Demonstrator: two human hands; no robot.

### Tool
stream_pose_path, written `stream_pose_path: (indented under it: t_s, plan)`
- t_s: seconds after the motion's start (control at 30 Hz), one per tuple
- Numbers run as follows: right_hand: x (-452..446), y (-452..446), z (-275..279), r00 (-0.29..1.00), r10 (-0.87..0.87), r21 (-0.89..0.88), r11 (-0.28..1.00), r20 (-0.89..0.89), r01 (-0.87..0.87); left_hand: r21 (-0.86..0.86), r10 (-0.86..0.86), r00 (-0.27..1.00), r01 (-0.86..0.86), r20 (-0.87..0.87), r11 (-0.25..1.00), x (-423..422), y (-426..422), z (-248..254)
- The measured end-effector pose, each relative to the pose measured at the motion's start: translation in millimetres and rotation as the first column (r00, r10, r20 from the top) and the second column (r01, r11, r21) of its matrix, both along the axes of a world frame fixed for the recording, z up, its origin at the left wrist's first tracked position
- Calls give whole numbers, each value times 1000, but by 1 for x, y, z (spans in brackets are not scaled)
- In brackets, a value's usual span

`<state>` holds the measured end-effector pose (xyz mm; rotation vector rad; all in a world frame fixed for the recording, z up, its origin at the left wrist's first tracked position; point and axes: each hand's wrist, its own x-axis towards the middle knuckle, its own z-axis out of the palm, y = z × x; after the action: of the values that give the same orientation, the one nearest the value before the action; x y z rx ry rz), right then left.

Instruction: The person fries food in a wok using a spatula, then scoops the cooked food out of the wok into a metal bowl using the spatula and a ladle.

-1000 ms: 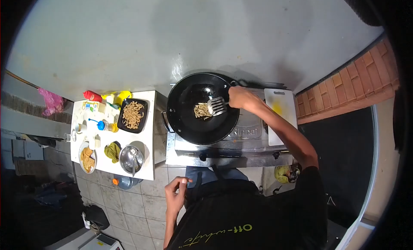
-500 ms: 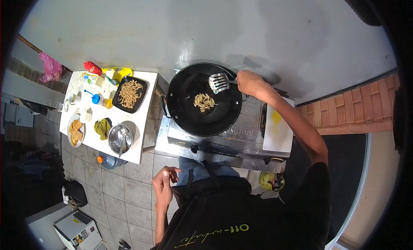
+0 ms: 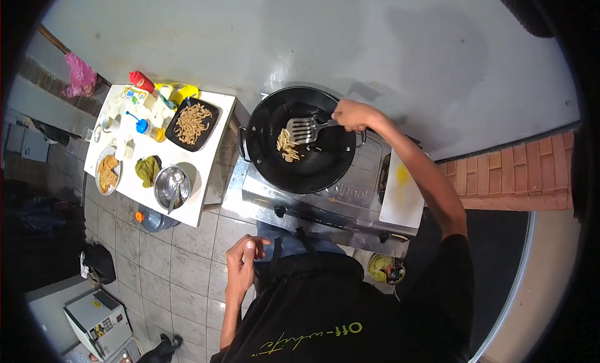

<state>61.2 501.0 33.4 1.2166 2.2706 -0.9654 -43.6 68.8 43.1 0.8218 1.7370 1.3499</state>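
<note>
My right hand (image 3: 355, 115) is closed round the handle of a slotted metal spatula (image 3: 304, 131). The spatula's blade is low inside a black wok (image 3: 325, 180), at the right edge of a small heap of pale, finger-shaped food pieces (image 3: 287, 145). A few dark bits lie in the wok beside the heap. My left hand (image 3: 242, 261) hangs in front of my body, below the stove's front edge, with its fingers loosely curled and nothing visible in them.
The wok sits on a silver gas stove (image 3: 350, 220), with a white board (image 3: 400, 194) on its right part. A white table (image 3: 209, 169) at left carries a black tray (image 3: 214, 122) of similar pieces, a steel bowl (image 3: 173, 203), a plate (image 3: 100, 186) and bottles. A wall (image 3: 325, 56) rises behind.
The spatula has moved left and slightly down to the food heap, which is pushed a little leftward. My left hand stays curled near my body. At lower left, a dark shoe shows more.
</note>
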Motion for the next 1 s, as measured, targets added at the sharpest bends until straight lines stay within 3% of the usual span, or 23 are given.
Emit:
stream_pose_path:
  t_s: [0.07,0.1,0.23,0.33,0.47,0.53,0.67,0.8,1.0]
  plan:
    - [18,-5,19,991,66,88,995,-113,-57,-8,15,1000,-15,3,1000,1,-2,0]
    - [25,-6,22,961,234,288,939,-147,-185,-9,19,1000,-19,6,1000,2,-1,-1]
    - [46,-44,28,949,164,458,888,-268,-24,7,-40,999,40,10,999,2,9,-4]
    - [56,-83,32,980,125,559,829,-153,-18,21,-110,994,110,-21,994,0,17,0]
    - [70,-121,38,992,112,541,838,-50,-67,19,-125,991,126,-45,992,-7,21,1]
    - [78,-133,28,981,195,574,806,-26,-145,11,-119,992,119,-29,993,-11,21,-3]
    - [80,-146,-9,953,272,657,744,-131,-122,8,-81,995,82,-57,997,-12,16,-5]
    - [82,-160,-10,984,119,470,881,-130,-45,7,-74,995,75,-60,997,-9,9,-9]
    - [94,-174,4,979,51,459,887,-198,47,-10,-78,996,78,-40,997,1,7,-6]
